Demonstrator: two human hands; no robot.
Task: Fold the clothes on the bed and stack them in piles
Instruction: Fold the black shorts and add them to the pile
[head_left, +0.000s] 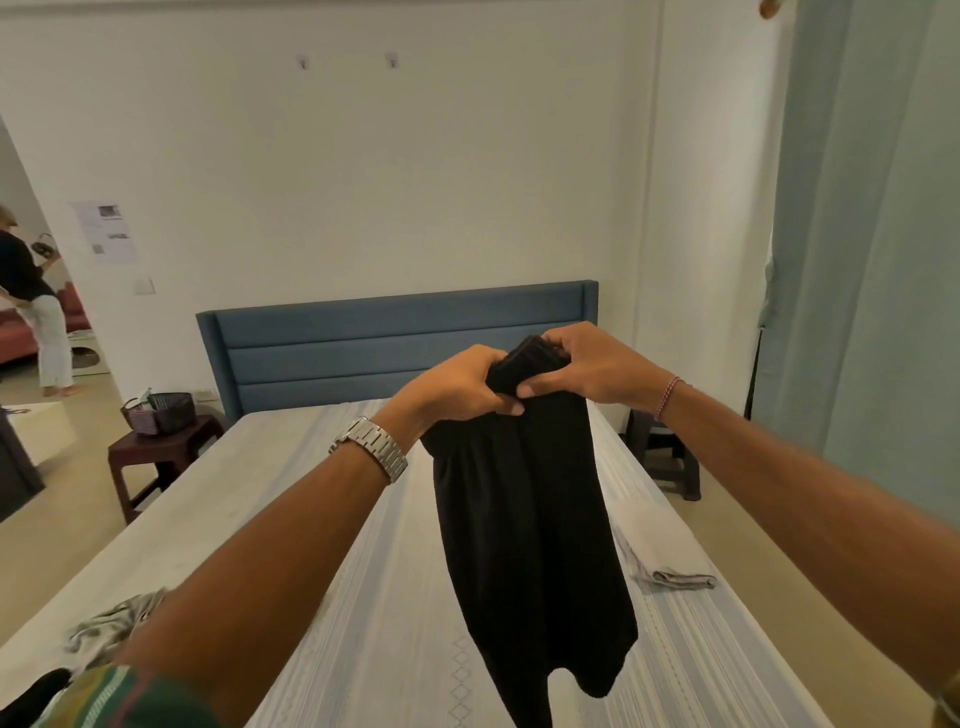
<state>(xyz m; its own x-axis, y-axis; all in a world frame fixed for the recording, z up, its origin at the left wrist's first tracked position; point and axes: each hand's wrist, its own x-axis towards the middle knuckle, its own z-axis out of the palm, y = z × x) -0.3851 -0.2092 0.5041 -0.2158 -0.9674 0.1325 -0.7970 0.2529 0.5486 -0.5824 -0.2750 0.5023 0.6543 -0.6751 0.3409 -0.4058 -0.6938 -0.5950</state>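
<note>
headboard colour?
Blue-grey, with horizontal padded panels; the headboard shows best in the head view, behind both hands.

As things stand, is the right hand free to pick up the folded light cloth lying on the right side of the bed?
Probably not yet. The right hand and left hand both grip the black garment held up over the bed. The path to the folded light cloth looks unobstructed.

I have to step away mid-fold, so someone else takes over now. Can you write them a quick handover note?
Left hand and right hand both grip the bunched top of the black garment, held up over the bed.
A folded pale cloth lies at the bed's right edge; a crumpled grey garment lies near left.
Left: fold the black one, then the grey, and stack.
</note>
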